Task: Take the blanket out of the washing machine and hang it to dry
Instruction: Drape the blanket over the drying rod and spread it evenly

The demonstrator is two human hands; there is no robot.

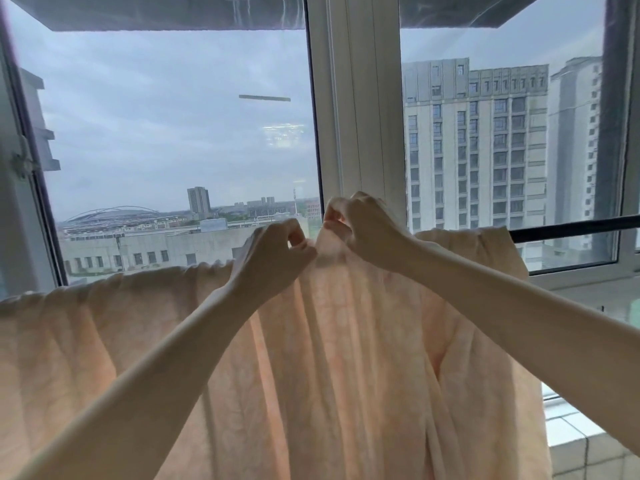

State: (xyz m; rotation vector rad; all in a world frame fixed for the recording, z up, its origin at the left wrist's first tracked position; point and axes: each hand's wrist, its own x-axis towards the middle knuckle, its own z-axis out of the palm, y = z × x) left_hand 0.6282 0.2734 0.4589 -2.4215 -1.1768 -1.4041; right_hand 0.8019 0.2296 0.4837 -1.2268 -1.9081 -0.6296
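Observation:
A pale peach blanket hangs over a dark rail that runs across in front of the window. Its top edge is spread along the rail at the left and bunched in folds at the middle and right. My left hand pinches the top edge of the cloth near the middle. My right hand, just to the right and slightly higher, grips a raised fold of the same edge. Both arms reach up and forward. The rail is hidden under the cloth except at the far right.
A white window frame post stands straight behind my hands, with large glass panes on both sides. A tiled white sill lies at the lower right. A window latch sits on the left frame.

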